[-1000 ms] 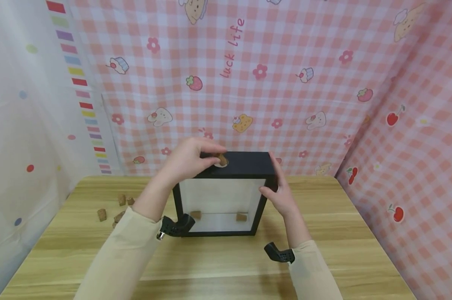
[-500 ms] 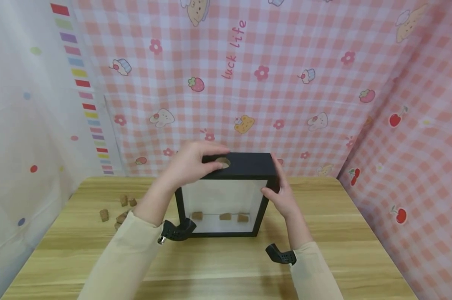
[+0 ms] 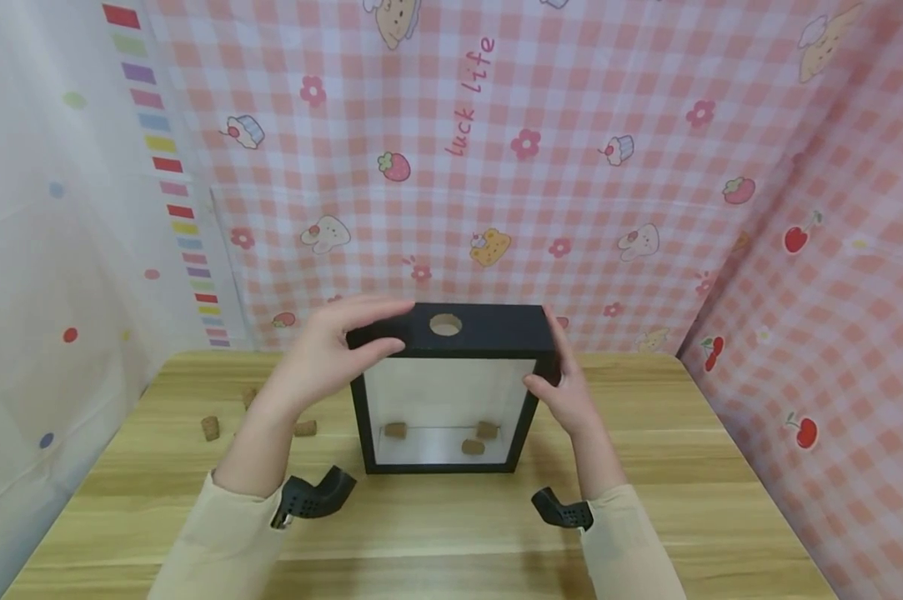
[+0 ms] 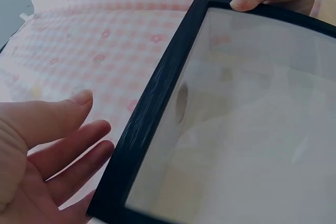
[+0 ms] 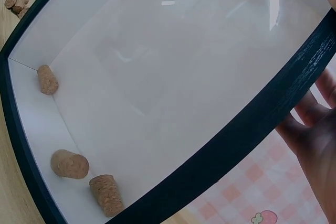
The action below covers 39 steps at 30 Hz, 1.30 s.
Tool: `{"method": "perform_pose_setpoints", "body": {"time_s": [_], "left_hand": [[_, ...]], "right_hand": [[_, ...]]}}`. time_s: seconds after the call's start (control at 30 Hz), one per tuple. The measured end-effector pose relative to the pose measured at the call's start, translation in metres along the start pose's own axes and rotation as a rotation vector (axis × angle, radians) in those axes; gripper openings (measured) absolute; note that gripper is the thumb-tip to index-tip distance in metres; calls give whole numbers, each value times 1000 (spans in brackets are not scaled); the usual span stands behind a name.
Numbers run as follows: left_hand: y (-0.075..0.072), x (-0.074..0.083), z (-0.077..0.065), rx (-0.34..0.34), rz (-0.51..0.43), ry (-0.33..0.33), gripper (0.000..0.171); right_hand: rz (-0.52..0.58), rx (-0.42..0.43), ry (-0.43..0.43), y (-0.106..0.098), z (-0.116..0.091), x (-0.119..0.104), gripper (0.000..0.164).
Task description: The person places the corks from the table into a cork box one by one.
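Observation:
A black-framed shadow box (image 3: 496,327) with a clear front and a white back stands upright on the table. Its top face has a round hole (image 3: 446,324). My left hand (image 3: 323,354) is at the box's top left corner, its fingers extended and nothing between thumb and fingers. In the left wrist view those fingers (image 4: 79,153) are loosely spread beside the frame's edge. With thumb in front and fingers along the side, my right hand (image 3: 567,396) grips the box's upper right edge. Three corks lie on the box floor: one cork (image 5: 48,80) apart, two close together, including a cork (image 5: 106,195) by the frame.
Several loose corks lie on the wooden table (image 3: 436,533) left of the box, among them a cork (image 3: 209,428) and another cork (image 3: 305,427) near my left forearm. A pink checked cloth (image 3: 571,192) hangs behind the table.
My left hand has let a cork go through the hole, and it has dropped to the box floor, ending toward the right. The left hand then moved left, off the hole. The right hand stayed.

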<state>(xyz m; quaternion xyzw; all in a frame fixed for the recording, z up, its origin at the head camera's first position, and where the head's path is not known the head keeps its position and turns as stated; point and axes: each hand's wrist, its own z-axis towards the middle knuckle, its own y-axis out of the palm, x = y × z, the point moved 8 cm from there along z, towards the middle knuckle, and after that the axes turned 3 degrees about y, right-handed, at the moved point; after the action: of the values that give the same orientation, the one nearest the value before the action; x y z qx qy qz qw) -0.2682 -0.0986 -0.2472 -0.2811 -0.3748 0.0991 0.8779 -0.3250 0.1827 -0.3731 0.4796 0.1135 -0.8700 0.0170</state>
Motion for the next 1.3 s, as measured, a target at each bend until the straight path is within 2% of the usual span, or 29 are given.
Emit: {"method": "perform_pose_setpoints", "body": {"time_s": [0.23,0.4,0.6,0.7,0.87,0.97,1.3], "left_hand": [[-31,-17,-29,112,57,-78,42],[-49,-38,-51,159,12,-124,43],[-61,-67,-82,194,-51,-161,44],[-64,-85,-100,194,-65,-213,45],[-61,-123,-135,154,-22,-376,49],[-59,-142,-155,145,-13,-445,50],[-59,-184,-204,248,13,-464,47]], "right_hand": [[9,-2,7,0,0,0,95],[3,-5,14,1,0,-1,93],[-9,-4,23,0,-1,1,93],[-13,-4,35,0,-1,2,97],[-23,4,46,-1,-2,4,96],[-18,6,41,-1,-2,5,96],[-9,6,36,0,-1,4,99]]}}
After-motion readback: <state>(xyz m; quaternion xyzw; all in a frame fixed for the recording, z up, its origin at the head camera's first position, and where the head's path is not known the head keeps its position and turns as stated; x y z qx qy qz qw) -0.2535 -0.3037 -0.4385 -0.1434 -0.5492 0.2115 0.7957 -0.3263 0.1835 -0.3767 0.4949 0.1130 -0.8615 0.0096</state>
